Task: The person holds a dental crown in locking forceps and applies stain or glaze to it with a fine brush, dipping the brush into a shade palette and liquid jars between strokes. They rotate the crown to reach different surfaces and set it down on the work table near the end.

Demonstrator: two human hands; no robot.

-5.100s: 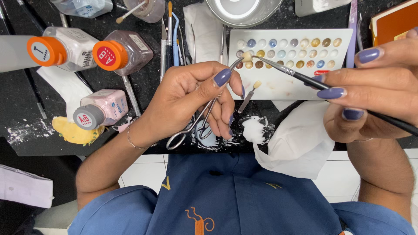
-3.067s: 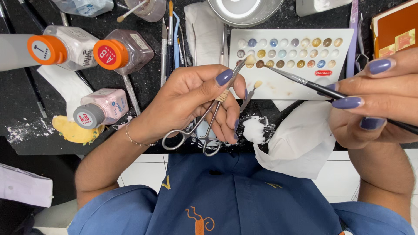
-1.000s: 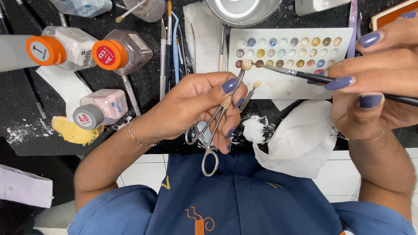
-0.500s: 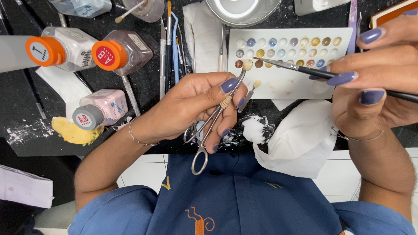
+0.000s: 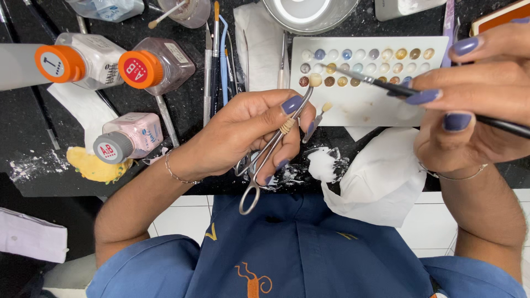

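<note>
Just below the white rectangular mixing palette (image 5: 381,105) with its rows of small colour wells, the left hand (image 5: 248,132) is closed round slim steel scissor-handled forceps (image 5: 265,160), whose long axis slants up toward the palette (a tiny pale tooth-like piece (image 5: 316,79) sits at their tip). To the right, the right hand (image 5: 475,105) pinches a thin dark-handled brush (image 5: 386,85), bristles pointing left, almost touching that piece.

The right hand (image 5: 475,105) runs off the frame's right edge with the brush handle (image 5: 505,126), while the left hand (image 5: 251,135) hides the forceps' (image 5: 265,160) middle and one ring.
</note>
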